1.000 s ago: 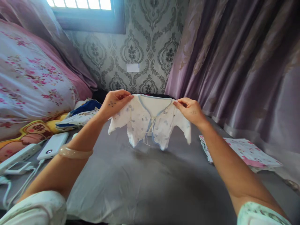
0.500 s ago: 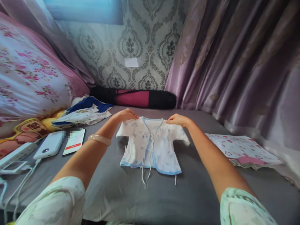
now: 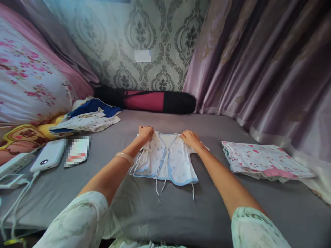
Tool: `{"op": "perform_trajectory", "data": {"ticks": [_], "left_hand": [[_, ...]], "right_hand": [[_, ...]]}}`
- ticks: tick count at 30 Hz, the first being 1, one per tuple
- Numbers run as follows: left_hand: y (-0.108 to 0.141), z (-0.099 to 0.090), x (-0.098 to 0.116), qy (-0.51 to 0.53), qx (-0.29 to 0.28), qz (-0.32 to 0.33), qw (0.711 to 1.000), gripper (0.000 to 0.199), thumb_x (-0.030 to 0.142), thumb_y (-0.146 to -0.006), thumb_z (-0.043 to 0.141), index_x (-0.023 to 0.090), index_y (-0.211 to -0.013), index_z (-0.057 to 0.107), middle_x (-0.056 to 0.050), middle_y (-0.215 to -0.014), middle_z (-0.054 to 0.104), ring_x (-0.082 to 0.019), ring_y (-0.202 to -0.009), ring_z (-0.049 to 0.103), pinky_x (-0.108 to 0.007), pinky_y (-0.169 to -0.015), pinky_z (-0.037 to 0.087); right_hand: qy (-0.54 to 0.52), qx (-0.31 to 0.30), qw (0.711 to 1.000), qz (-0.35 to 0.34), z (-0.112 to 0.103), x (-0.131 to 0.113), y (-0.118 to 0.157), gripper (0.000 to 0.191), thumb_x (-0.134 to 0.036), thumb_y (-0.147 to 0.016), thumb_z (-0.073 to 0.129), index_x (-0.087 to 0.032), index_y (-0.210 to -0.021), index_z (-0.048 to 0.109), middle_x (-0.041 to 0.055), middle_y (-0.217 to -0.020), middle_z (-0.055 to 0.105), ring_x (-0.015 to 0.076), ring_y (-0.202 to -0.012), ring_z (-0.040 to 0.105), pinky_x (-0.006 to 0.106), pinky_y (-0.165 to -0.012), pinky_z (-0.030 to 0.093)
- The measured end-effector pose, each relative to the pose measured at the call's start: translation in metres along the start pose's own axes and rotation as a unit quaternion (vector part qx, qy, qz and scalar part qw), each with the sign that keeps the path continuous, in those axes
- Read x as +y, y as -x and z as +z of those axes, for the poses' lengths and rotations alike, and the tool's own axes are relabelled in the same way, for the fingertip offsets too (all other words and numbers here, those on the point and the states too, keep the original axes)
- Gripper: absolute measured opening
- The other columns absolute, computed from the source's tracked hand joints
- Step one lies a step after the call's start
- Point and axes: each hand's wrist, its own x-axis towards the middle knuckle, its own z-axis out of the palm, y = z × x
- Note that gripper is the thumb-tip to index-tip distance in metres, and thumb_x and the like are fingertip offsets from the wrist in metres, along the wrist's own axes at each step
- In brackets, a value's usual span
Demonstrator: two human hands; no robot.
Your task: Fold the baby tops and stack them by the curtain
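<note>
A small white baby top (image 3: 178, 162) with blue trim and hanging ties lies front up on the grey sheet (image 3: 160, 217). My left hand (image 3: 146, 133) is closed at its left shoulder, fingers curled on the cloth. At the right shoulder my right hand (image 3: 190, 138) has its fingers bent over the fabric, gripping it. Both sleeves are partly covered by my hands and wrists.
Folded printed cloth (image 3: 266, 160) lies at right. A black and pink roll (image 3: 144, 101) rests along the wall. At left are crumpled clothes (image 3: 90, 119), a white power bank (image 3: 49, 155), a phone (image 3: 77, 151), a power strip (image 3: 17, 163) and cables.
My hands have changed from pinching the shoulders to curling over them, and the sleeves are less spread out. The view has tilted down a little.
</note>
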Motion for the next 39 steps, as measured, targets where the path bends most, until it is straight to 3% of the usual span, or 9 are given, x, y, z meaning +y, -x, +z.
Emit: {"op": "perform_trajectory", "data": {"ticks": [6, 12, 18, 26, 33, 39], "left_hand": [[-0.007, 0.012, -0.006, -0.013, -0.027, 0.006, 1.0, 0.032, 0.021, -0.09, 0.039, 0.016, -0.102, 0.069, -0.015, -0.112, 0.068, -0.027, -0.108, 0.061, -0.042, -0.087, 0.032], [-0.017, 0.013, 0.0, 0.011, -0.047, 0.021, 0.999, 0.029, 0.029, -0.089, 0.045, 0.018, -0.102, 0.069, -0.013, -0.115, 0.068, -0.029, -0.112, 0.059, -0.043, -0.09, 0.032], [-0.019, 0.016, 0.008, 0.021, -0.035, -0.014, 0.999, 0.026, 0.031, -0.09, 0.047, 0.018, -0.098, 0.068, -0.013, -0.114, 0.069, -0.03, -0.11, 0.06, -0.044, -0.091, 0.032], [-0.015, 0.027, 0.02, -0.023, 0.0, -0.019, 1.0, 0.03, 0.021, -0.094, 0.038, 0.01, -0.112, 0.06, -0.02, -0.113, 0.065, -0.032, -0.11, 0.059, -0.043, -0.091, 0.037], [-0.029, 0.033, 0.003, -0.005, -0.017, -0.008, 1.0, 0.034, 0.022, -0.1, 0.023, 0.013, -0.121, 0.048, -0.018, -0.116, 0.061, -0.027, -0.099, 0.065, -0.034, -0.079, 0.046], [-0.053, 0.021, -0.016, -0.036, -0.008, 0.055, 0.998, 0.034, 0.03, -0.102, 0.021, 0.014, -0.119, 0.047, -0.017, -0.115, 0.059, -0.026, -0.099, 0.065, -0.034, -0.079, 0.047]], "right_hand": [[0.025, -0.029, 0.999, -0.015, 0.005, -0.004, -0.003, 0.025, -0.031, -0.098, 0.048, -0.021, -0.108, 0.069, 0.0093, -0.115, 0.067, 0.0224, -0.11, 0.058, 0.031, -0.089, 0.037], [0.038, -0.05, 0.998, -0.032, -0.001, -0.015, -0.012, 0.026, -0.029, -0.097, 0.048, -0.021, -0.103, 0.072, 0.0099, -0.114, 0.068, 0.0249, -0.11, 0.057, 0.036, -0.09, 0.034], [0.033, -0.015, 0.999, -0.004, 0.013, -0.02, -0.017, 0.024, -0.032, -0.097, 0.05, -0.019, -0.103, 0.069, 0.0099, -0.113, 0.068, 0.0252, -0.109, 0.056, 0.035, -0.088, 0.033], [0.08, 0.029, 0.996, -0.039, 0.027, -0.018, -0.015, 0.024, -0.027, -0.101, 0.043, -0.014, -0.107, 0.062, 0.0136, -0.111, 0.066, 0.0258, -0.104, 0.056, 0.035, -0.086, 0.033], [0.077, 0.04, 0.995, -0.044, 0.028, -0.011, -0.033, 0.026, -0.029, -0.102, 0.039, -0.014, -0.107, 0.059, 0.0136, -0.111, 0.064, 0.0248, -0.103, 0.056, 0.034, -0.086, 0.032], [0.057, 0.045, 0.996, -0.051, 0.029, -0.008, -0.06, 0.027, -0.029, -0.103, 0.036, -0.013, -0.11, 0.058, 0.0131, -0.113, 0.063, 0.0239, -0.104, 0.056, 0.034, -0.089, 0.031]]}}
